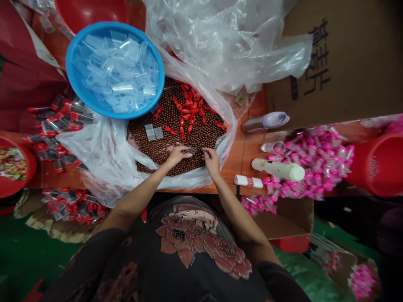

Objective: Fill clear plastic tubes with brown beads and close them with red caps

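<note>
My left hand [178, 154] and my right hand [210, 160] meet over a plastic-lined heap of small brown beads [176, 130]. Between the fingertips of both hands lies a small clear tube [189, 150], partly filled with beads. My left fingers pinch one end of it. My right fingers are curled close by the other end, and what they hold is too small to make out. Red caps [190, 110] lie scattered on the beads, and two empty clear tubes [153, 132] rest there too.
A blue bowl [81, 90] of empty clear tubes stands at the back left. Filled red-capped tubes [59, 121] lie at left, pink-capped ones [315, 161] at right. A cardboard box [346, 63], white bottle [278, 169], purple cup [267, 121] and red buckets [380, 163] stand around.
</note>
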